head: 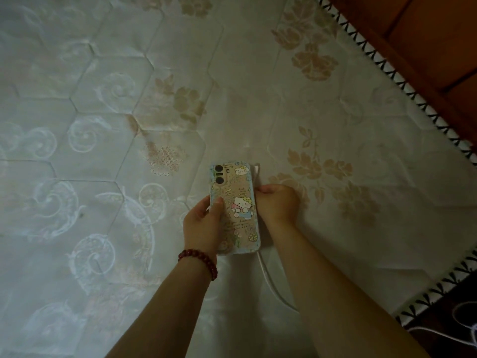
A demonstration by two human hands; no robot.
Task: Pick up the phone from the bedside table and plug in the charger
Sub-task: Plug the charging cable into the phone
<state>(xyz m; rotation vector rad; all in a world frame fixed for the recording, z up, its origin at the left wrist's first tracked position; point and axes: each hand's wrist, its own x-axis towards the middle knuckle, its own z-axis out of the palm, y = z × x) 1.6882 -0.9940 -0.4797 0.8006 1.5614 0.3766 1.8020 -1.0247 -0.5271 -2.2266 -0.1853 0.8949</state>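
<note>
The phone (pixel 238 202), in a pale case with cartoon drawings, shows its back with the camera lenses at the far end. It is just above or on the mattress (pixel 129 125). My left hand (pixel 202 223) grips its left edge, thumb on the back. My right hand (pixel 277 202) is curled against its right edge. A white charger cable (pixel 268 280) runs from the phone's near end toward the lower right, under my right forearm. The plug joint itself is hard to make out.
The quilted mattress with floral and swirl patterns fills the view. Its black-and-white trimmed edge (pixel 402 81) runs down the right side, beside a wooden bed frame (pixel 426 34). More white cable (pixel 462 324) lies on the dark floor at lower right.
</note>
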